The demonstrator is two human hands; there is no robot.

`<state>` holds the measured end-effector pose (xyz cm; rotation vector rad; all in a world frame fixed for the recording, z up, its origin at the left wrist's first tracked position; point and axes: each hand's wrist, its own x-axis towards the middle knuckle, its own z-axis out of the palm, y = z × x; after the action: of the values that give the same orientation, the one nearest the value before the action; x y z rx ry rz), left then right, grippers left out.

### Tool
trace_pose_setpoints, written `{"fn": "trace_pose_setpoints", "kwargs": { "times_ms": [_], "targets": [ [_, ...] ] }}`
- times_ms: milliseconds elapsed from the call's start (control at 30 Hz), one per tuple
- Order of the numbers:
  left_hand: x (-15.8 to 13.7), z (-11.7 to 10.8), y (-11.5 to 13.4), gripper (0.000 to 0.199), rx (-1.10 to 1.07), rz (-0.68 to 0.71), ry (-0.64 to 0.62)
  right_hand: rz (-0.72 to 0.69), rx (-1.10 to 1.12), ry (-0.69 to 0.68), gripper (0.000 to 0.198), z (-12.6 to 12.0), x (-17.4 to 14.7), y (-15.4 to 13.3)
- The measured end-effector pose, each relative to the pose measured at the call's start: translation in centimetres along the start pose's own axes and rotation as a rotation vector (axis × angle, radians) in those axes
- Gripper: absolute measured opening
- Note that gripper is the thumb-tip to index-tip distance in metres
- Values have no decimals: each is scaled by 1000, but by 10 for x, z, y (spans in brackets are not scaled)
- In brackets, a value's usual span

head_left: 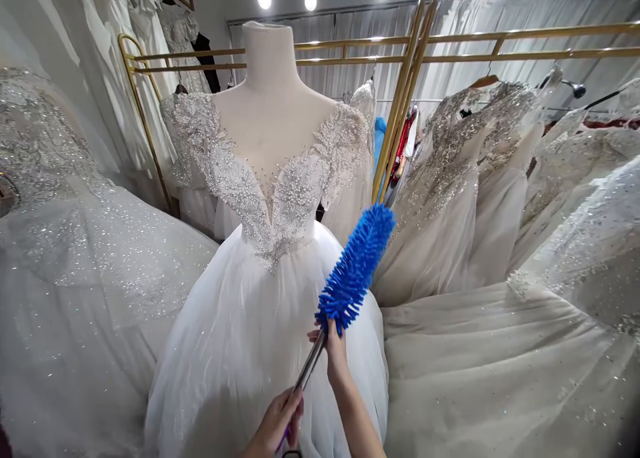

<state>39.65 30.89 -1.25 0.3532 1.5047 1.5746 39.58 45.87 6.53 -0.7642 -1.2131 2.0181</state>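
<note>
A blue fluffy duster head (356, 268) on a silver metal pole (310, 363) points up and to the right in front of a white wedding dress (260, 325) on a cream mannequin (270, 105). The dress has a beaded V-neck bodice and a full tulle skirt. My left hand (276, 423) grips the lower end of the pole near the bottom edge. Higher up, my right hand (335, 351) holds the pole just under the blue head, in front of the skirt. The duster head hovers beside the dress's waist, at its right.
Glittery white gowns crowd both sides: one at the left (75, 258), several on hangers at the right (475, 191) and a wide skirt at the lower right (510, 371). Gold clothes rails (400, 105) run behind the mannequin. White curtains line the back wall.
</note>
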Motion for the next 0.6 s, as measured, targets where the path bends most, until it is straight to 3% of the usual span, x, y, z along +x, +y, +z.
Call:
{"fn": "trace_pose_setpoints", "kwargs": {
  "times_ms": [100,167,267,367,467,600],
  "targets": [
    [4,-7,4,69,7,6,19,143,78,-182,53,17,12,-10],
    [7,-12,-8,72,23,-66,6,255,86,-186,45,12,18,2],
    [13,-12,-42,73,79,-164,2,387,44,-97,32,-17,22,31],
    [19,2,-64,73,129,-188,-22,459,-20,-4,31,-55,19,44],
    [23,26,-53,73,83,-201,-44,434,-65,22,37,-75,23,26],
    [30,50,-9,73,-57,-94,-4,253,-51,-142,59,-55,41,-23]
  ]
}}
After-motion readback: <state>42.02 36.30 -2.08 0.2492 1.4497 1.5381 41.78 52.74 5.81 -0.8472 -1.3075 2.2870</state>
